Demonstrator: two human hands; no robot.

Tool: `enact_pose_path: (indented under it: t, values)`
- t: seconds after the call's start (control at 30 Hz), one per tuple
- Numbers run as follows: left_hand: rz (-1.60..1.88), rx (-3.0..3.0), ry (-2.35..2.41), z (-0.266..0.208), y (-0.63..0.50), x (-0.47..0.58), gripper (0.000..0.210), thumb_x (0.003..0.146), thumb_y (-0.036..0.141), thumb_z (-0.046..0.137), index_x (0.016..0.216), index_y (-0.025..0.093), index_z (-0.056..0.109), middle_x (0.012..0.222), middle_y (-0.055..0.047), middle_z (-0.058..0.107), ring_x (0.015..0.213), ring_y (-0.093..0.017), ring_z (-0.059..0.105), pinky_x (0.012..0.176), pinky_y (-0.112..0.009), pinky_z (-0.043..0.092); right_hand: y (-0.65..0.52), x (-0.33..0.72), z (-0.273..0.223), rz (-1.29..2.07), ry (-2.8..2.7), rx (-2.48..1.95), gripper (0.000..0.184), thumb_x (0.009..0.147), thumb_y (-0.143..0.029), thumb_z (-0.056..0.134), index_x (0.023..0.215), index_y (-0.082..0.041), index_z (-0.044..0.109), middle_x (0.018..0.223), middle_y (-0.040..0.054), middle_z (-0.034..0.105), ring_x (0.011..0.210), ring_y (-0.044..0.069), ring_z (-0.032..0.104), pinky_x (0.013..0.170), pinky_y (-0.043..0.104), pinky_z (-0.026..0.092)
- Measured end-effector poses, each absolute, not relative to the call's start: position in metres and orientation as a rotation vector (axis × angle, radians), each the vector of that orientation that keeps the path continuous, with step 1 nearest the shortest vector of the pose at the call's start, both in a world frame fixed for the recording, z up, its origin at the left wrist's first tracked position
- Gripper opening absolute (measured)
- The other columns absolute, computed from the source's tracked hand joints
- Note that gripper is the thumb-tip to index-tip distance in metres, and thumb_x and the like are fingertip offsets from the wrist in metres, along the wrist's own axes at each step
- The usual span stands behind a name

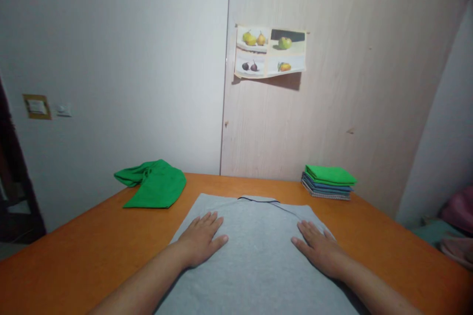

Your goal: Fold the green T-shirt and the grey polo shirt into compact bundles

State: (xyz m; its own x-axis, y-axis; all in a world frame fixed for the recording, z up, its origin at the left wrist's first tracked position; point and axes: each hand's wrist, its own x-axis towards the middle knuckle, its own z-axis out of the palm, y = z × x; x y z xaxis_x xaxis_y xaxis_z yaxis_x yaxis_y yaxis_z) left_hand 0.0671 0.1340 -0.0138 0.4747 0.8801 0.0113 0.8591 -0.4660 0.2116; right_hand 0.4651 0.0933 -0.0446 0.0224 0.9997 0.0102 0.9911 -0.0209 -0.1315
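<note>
A light grey shirt [254, 261] lies spread on the orange table in front of me, its dark-edged neckline toward the far side. My left hand [201, 238] rests palm down on the shirt's left part, fingers stretched out and thumb apart. On the right part lies my right hand [320, 248], likewise flat with its fingers extended. Neither hand grips the cloth. The near end of the shirt runs out of the bottom of the view.
A crumpled green cloth [157, 187] sits at the table's back left. Folded cloths in a stack [328, 183], bright green on top, stand at the back right. The orange table [84, 246] reaches the wall, where a fruit picture sheet [269, 51] hangs.
</note>
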Motion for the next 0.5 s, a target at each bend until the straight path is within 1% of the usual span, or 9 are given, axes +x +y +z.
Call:
enact_pose_path:
  t: [0.1,0.23,0.3,0.37,0.43,0.5]
  values:
    - [0.199,2.546,1.508,-0.005,0.145,0.072,0.076,0.095,0.068,0.036,0.152,0.018,0.041,0.162,-0.016,0.029,0.151,-0.033,0.022,0.120,-0.051,0.020,0.106,0.463,-0.031,0.161,-2.104,-2.155,0.082,0.094,-0.071,0.024,0.153,-0.017,0.038,0.162,0.0115,0.030,0.151,0.031,0.022,0.120,0.057,0.019]
    - [0.257,2.597,1.483,0.011,0.166,0.095,0.070,0.097,0.060,0.038,0.149,0.013,0.045,0.159,-0.019,0.035,0.149,-0.031,0.028,0.121,-0.048,0.021,0.131,0.443,-0.010,0.135,-2.129,-2.033,0.081,0.096,-0.066,0.025,0.156,-0.012,0.030,0.163,0.0128,0.024,0.153,0.029,0.017,0.122,0.052,0.018]
    - [0.255,2.603,1.495,0.011,0.174,0.106,0.070,0.098,0.059,0.035,0.150,0.012,0.042,0.160,-0.019,0.032,0.150,-0.031,0.026,0.121,-0.048,0.020,0.141,0.432,-0.007,0.151,-2.178,-1.990,0.084,0.097,-0.067,0.022,0.158,-0.010,0.025,0.164,0.0129,0.021,0.153,0.028,0.014,0.123,0.051,0.015]
    - [0.213,2.575,1.547,0.006,0.180,0.112,0.073,0.099,0.060,0.031,0.153,0.011,0.038,0.162,-0.019,0.027,0.151,-0.032,0.023,0.120,-0.051,0.019,0.146,0.424,-0.010,0.193,-2.222,-2.004,0.085,0.096,-0.069,0.021,0.158,-0.010,0.025,0.165,0.0132,0.019,0.153,0.029,0.013,0.122,0.052,0.013]
    - [0.164,2.541,1.590,-0.002,0.185,0.111,0.074,0.099,0.061,0.029,0.154,0.011,0.036,0.163,-0.018,0.025,0.151,-0.033,0.021,0.120,-0.052,0.018,0.149,0.424,-0.018,0.235,-2.232,-2.050,0.083,0.097,-0.068,0.021,0.158,-0.011,0.026,0.165,0.0129,0.018,0.153,0.029,0.012,0.122,0.053,0.011]
    - [0.159,2.539,1.580,-0.008,0.189,0.106,0.073,0.099,0.060,0.029,0.153,0.012,0.038,0.162,-0.018,0.027,0.151,-0.032,0.023,0.121,-0.050,0.018,0.151,0.429,-0.023,0.257,-2.215,-2.062,0.079,0.098,-0.065,0.023,0.157,-0.013,0.030,0.165,0.0122,0.020,0.153,0.029,0.013,0.121,0.053,0.013]
